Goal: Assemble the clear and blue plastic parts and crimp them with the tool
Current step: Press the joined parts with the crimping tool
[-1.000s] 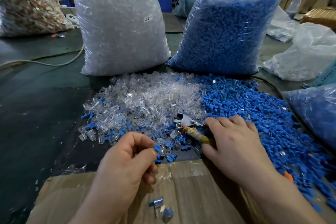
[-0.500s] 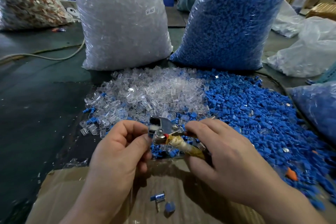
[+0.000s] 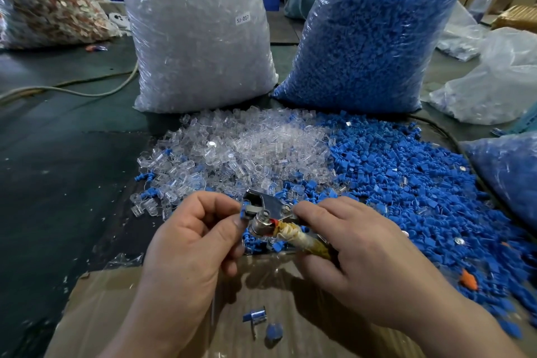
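The parts heap [image 3: 334,160] lies behind the cardboard [image 3: 116,314] and before the left bag [image 3: 197,38] and right bag [image 3: 372,46].

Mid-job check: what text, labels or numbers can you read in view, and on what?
"SJ-017": white sticker on the big bag of clear parts.
No other text shows; the bottle at the top right is too blurred to read.

Logged 2 hands, both bare: L hand [image 3: 189,244], R hand [image 3: 363,259]. Knuckle creases + faint tendon lines noted on back of R. Wrists and forearms bare as well, L forearm [image 3: 145,328], R forearm [image 3: 476,334], followed down to btm edge of frame. Short-cut nail noted on L thumb; other nails hidden or too blurred to judge.
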